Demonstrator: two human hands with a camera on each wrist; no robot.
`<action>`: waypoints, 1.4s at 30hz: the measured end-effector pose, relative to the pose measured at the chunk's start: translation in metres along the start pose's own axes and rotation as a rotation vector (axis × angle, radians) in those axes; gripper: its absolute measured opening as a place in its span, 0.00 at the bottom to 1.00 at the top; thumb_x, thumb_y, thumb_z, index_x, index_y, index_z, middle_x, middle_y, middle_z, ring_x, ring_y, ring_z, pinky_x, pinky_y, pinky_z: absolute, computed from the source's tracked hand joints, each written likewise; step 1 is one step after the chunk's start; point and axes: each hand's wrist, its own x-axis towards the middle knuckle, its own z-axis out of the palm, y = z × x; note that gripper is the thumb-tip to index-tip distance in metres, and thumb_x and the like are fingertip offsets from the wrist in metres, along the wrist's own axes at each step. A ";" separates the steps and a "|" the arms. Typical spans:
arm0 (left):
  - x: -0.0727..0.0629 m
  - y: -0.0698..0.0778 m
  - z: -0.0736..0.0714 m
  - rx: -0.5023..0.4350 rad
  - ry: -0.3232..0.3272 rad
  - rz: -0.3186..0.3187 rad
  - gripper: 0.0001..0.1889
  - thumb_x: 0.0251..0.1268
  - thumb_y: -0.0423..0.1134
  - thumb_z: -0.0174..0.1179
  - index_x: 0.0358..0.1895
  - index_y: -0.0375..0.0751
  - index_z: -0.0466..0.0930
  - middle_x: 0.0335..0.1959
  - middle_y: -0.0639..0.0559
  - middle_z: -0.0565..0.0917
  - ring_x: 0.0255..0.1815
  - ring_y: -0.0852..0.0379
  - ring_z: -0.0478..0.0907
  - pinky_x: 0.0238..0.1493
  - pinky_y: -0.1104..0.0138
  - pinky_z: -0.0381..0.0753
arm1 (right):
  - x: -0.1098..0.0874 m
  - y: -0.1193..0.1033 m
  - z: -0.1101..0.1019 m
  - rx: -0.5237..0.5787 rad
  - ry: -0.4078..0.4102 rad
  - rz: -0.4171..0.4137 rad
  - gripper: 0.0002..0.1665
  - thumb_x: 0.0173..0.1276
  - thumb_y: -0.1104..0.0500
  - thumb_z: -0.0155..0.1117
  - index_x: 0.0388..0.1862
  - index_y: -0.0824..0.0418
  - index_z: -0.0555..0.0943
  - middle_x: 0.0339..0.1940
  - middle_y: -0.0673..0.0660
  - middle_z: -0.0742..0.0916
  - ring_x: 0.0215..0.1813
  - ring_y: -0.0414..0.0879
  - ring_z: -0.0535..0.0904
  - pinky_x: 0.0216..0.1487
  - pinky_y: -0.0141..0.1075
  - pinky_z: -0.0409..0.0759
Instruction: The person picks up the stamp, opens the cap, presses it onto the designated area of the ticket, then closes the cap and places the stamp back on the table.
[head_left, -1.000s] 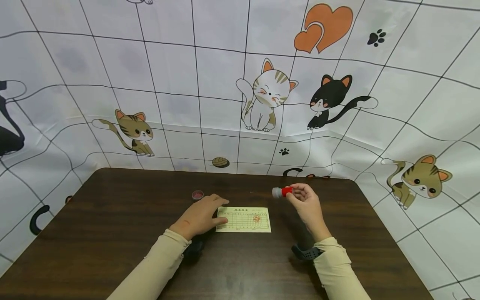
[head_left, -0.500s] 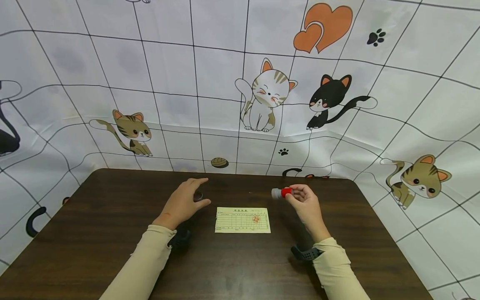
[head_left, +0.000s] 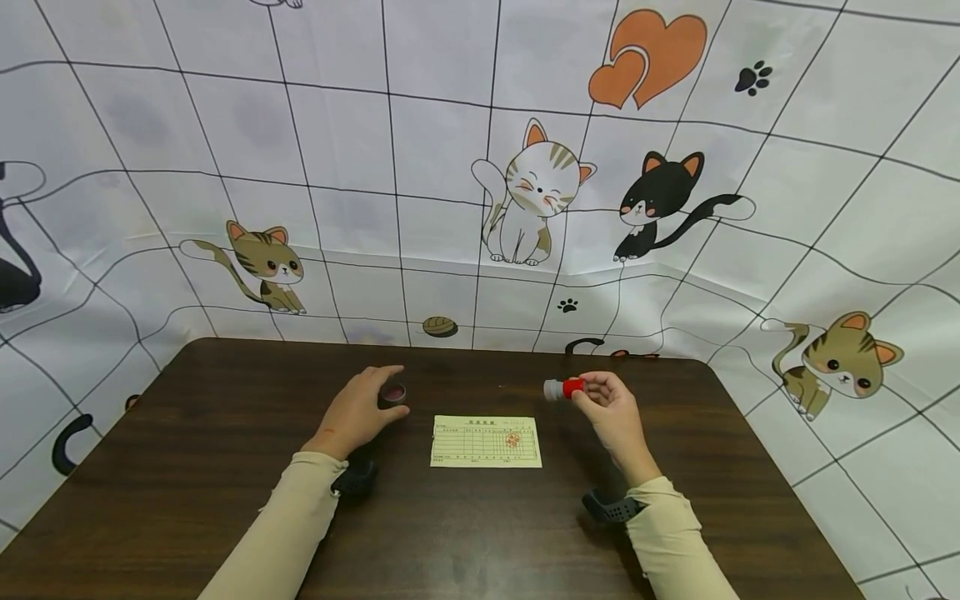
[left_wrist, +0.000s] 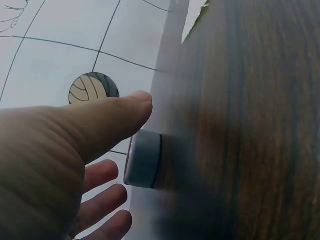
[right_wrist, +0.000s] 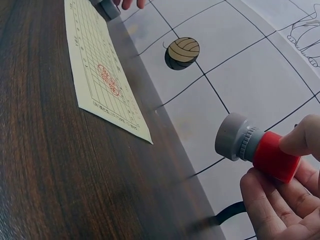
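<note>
In the head view my right hand pinches a stamp with a red handle and a grey round head, held sideways above the table. The right wrist view shows the thumb on top of the red part and fingers beneath it. My left hand is spread around a small round grey cap with a reddish inside. In the left wrist view the thumb crosses above the cap, with the fingers curving behind. Between the hands lies a yellow printed slip bearing a red round mark.
Everything rests on a dark brown wooden table. A white sheet printed with cats and grid lines rises behind and beside it. Dark bands circle the wrists.
My left hand has left the slip's left edge and moved left and back to the cap, its thumb and fingers now around it. The right hand keeps holding the stamp in place.
</note>
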 end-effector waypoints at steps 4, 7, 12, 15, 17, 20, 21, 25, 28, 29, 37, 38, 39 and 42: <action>0.001 -0.003 0.002 -0.001 0.012 -0.014 0.38 0.65 0.43 0.73 0.76 0.40 0.69 0.66 0.36 0.77 0.65 0.35 0.76 0.62 0.40 0.77 | 0.000 0.001 0.000 -0.004 -0.005 0.006 0.18 0.72 0.69 0.67 0.59 0.70 0.78 0.56 0.71 0.83 0.48 0.41 0.80 0.49 0.21 0.80; 0.001 -0.004 0.002 0.005 0.017 -0.025 0.37 0.65 0.43 0.73 0.76 0.40 0.70 0.65 0.36 0.78 0.63 0.37 0.77 0.61 0.41 0.77 | 0.000 0.002 0.000 -0.005 -0.014 0.006 0.18 0.73 0.69 0.66 0.59 0.70 0.77 0.56 0.71 0.83 0.47 0.39 0.80 0.50 0.21 0.80; 0.002 -0.005 0.004 0.006 0.015 -0.044 0.36 0.65 0.42 0.73 0.75 0.39 0.70 0.62 0.37 0.80 0.60 0.39 0.79 0.59 0.42 0.79 | -0.001 0.003 0.000 0.007 -0.026 0.007 0.19 0.72 0.69 0.66 0.59 0.70 0.77 0.56 0.71 0.83 0.47 0.38 0.81 0.50 0.22 0.80; 0.002 -0.005 0.005 -0.001 0.015 -0.054 0.35 0.66 0.42 0.73 0.75 0.40 0.71 0.62 0.38 0.80 0.61 0.39 0.79 0.59 0.43 0.79 | -0.001 0.005 0.000 0.020 -0.030 0.003 0.19 0.72 0.69 0.66 0.59 0.71 0.77 0.56 0.71 0.83 0.48 0.40 0.81 0.50 0.22 0.81; 0.002 -0.005 0.006 -0.002 0.020 -0.057 0.35 0.66 0.42 0.73 0.74 0.40 0.71 0.62 0.38 0.80 0.60 0.39 0.79 0.59 0.43 0.79 | -0.001 0.005 0.000 0.026 -0.031 0.001 0.19 0.72 0.69 0.66 0.59 0.71 0.77 0.55 0.71 0.83 0.48 0.40 0.81 0.50 0.22 0.81; 0.002 -0.005 0.006 -0.005 0.025 -0.066 0.34 0.66 0.41 0.73 0.74 0.39 0.72 0.61 0.38 0.80 0.60 0.39 0.80 0.59 0.43 0.79 | -0.001 0.006 0.000 0.026 -0.030 -0.001 0.18 0.73 0.69 0.66 0.59 0.71 0.77 0.55 0.70 0.83 0.48 0.40 0.81 0.50 0.23 0.81; 0.002 -0.005 0.007 -0.003 0.026 -0.068 0.34 0.66 0.41 0.73 0.74 0.39 0.72 0.61 0.38 0.80 0.60 0.39 0.80 0.59 0.43 0.79 | -0.001 0.006 0.000 0.025 -0.029 -0.001 0.18 0.73 0.69 0.66 0.59 0.71 0.77 0.55 0.70 0.83 0.47 0.39 0.81 0.50 0.23 0.81; 0.002 -0.006 0.007 0.007 0.040 -0.070 0.33 0.66 0.41 0.72 0.72 0.38 0.73 0.60 0.37 0.81 0.60 0.39 0.79 0.60 0.43 0.79 | 0.000 0.008 0.000 0.020 -0.025 -0.001 0.18 0.72 0.69 0.66 0.59 0.70 0.77 0.55 0.70 0.83 0.46 0.38 0.81 0.49 0.23 0.81; 0.002 -0.006 0.008 0.012 0.052 -0.064 0.30 0.67 0.40 0.72 0.70 0.36 0.75 0.58 0.38 0.82 0.58 0.39 0.80 0.59 0.43 0.79 | -0.001 0.008 0.001 0.006 -0.030 0.002 0.18 0.72 0.68 0.66 0.59 0.70 0.77 0.55 0.70 0.84 0.46 0.38 0.82 0.49 0.22 0.81; 0.002 -0.006 0.007 0.010 0.053 -0.065 0.29 0.67 0.40 0.72 0.69 0.36 0.76 0.57 0.39 0.82 0.58 0.40 0.80 0.59 0.43 0.79 | -0.001 0.008 0.002 0.001 -0.033 0.003 0.18 0.72 0.68 0.67 0.59 0.70 0.77 0.55 0.70 0.84 0.46 0.38 0.82 0.49 0.22 0.81; 0.002 -0.006 0.007 0.038 0.044 -0.068 0.30 0.67 0.41 0.72 0.69 0.35 0.76 0.57 0.37 0.82 0.59 0.38 0.79 0.60 0.42 0.78 | -0.003 0.007 0.003 -0.013 -0.036 0.010 0.19 0.73 0.68 0.66 0.60 0.69 0.77 0.56 0.70 0.84 0.47 0.39 0.82 0.50 0.23 0.81; 0.002 -0.006 0.007 0.043 0.042 -0.068 0.30 0.67 0.42 0.72 0.69 0.34 0.76 0.58 0.37 0.82 0.59 0.37 0.79 0.60 0.42 0.78 | -0.003 0.006 0.003 -0.011 -0.036 0.012 0.19 0.73 0.68 0.67 0.60 0.69 0.77 0.56 0.70 0.84 0.47 0.39 0.82 0.50 0.23 0.81; 0.002 -0.007 0.007 0.046 0.041 -0.066 0.30 0.67 0.42 0.72 0.69 0.34 0.77 0.59 0.36 0.82 0.60 0.37 0.78 0.61 0.42 0.78 | -0.003 0.006 0.003 -0.010 -0.038 0.013 0.19 0.73 0.68 0.67 0.60 0.69 0.77 0.56 0.70 0.84 0.47 0.39 0.82 0.50 0.23 0.82; 0.001 -0.008 0.008 0.051 0.044 -0.058 0.28 0.67 0.42 0.72 0.66 0.32 0.79 0.59 0.35 0.81 0.61 0.35 0.77 0.61 0.41 0.77 | -0.003 0.006 0.003 -0.001 -0.042 0.015 0.19 0.72 0.68 0.67 0.60 0.70 0.77 0.57 0.70 0.84 0.47 0.39 0.82 0.50 0.23 0.82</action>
